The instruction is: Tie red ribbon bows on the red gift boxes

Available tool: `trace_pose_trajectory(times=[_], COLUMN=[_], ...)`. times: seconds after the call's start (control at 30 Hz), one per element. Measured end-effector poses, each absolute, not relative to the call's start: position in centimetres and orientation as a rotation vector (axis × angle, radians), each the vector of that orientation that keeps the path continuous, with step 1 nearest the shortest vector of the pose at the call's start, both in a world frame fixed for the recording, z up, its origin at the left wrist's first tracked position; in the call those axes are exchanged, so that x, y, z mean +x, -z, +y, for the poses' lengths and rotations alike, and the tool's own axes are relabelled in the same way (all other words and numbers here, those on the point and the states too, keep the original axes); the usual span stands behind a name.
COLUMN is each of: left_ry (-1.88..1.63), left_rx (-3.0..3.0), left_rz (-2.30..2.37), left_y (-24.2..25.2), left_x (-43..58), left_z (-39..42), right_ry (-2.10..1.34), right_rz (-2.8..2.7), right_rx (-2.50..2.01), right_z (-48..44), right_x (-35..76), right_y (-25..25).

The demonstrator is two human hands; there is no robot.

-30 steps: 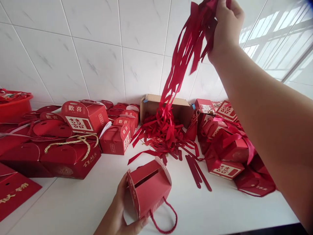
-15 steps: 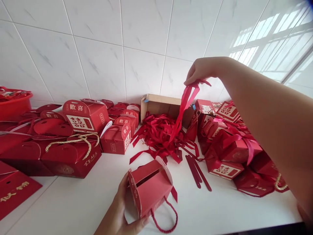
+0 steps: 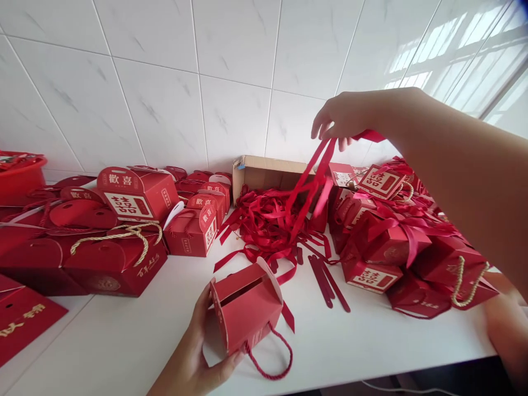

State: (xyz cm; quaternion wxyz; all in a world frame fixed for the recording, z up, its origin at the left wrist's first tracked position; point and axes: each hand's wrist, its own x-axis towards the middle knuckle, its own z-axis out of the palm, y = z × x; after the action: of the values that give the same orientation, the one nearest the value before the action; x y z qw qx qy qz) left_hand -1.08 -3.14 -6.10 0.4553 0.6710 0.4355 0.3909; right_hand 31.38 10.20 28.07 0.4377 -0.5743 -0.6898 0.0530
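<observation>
The left hand [image 3: 192,349] holds the box [image 3: 247,311] at the front of the desk [image 3: 363,341], its grip pinching the lower part with the thumb on the near side and the fingers round the left side; the slot faces up and the cord [image 3: 290,355] loops out to the right. The right hand [image 3: 344,115] is above the pile [image 3: 268,220] by the carton [image 3: 272,176], its grip closed on ribbon [image 3: 323,170], though which fingers pinch it is hidden. At least 2 strands hang from it into the pile, so a slow, straight upward pull should work better than a yank, which could drag the tangle along. A light hold on the box seems enough, since card creases easily. Best to steer clear of the strips [image 3: 320,281] and the stacked boxes [image 3: 429,297] on the right.
</observation>
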Motion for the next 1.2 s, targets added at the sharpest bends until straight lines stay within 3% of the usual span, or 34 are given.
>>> trace_pose_trajectory(times=[0.1, 0.37, 0.43, 0.57, 0.67, 0.77, 1.0, 1.2], left_ry=[-1.022, -1.377, -1.389, -1.347, -1.328, -1.317, -1.454, -1.337], left_rx=[1.643, 1.931, 2.099, 2.294, 2.285, 2.281, 2.528, 2.842], left_rz=[1.082, 1.106, 1.207, 1.298, 1.275, 1.258, 1.252, 1.327], left_y=[5.7, 1.5, 0.8, 0.7, 1.0, 1.1, -0.1, -2.4], left_x=[-1.6, -2.6, -2.2, -1.2, -1.0, -1.0, 0.0, 1.7], left_z=[-3.0, -3.6, -3.4, -2.3, -1.7, -1.6, -1.7, -1.5], right_ry=[-0.338, -0.860, -0.790, -0.295, -0.218, -0.241, -0.481, -0.024], right_rz=[-1.890, -1.613, -1.670, -1.785, -1.978, -2.065, -1.848, -2.012], right_rx=[-1.820, -0.783, -0.740, -1.243, -1.747, -1.944, -1.826, -1.829], right_z=[8.1, 0.3, -1.3, -2.6, -2.4, -2.2, -3.8, -4.9], right_x=[29.6, 27.3, 27.2, 27.2, 27.9, 29.1, 28.6, 26.1], right_y=[-26.3, -16.3, -12.2, -4.4, -1.1, 0.0, -0.8, -1.3])
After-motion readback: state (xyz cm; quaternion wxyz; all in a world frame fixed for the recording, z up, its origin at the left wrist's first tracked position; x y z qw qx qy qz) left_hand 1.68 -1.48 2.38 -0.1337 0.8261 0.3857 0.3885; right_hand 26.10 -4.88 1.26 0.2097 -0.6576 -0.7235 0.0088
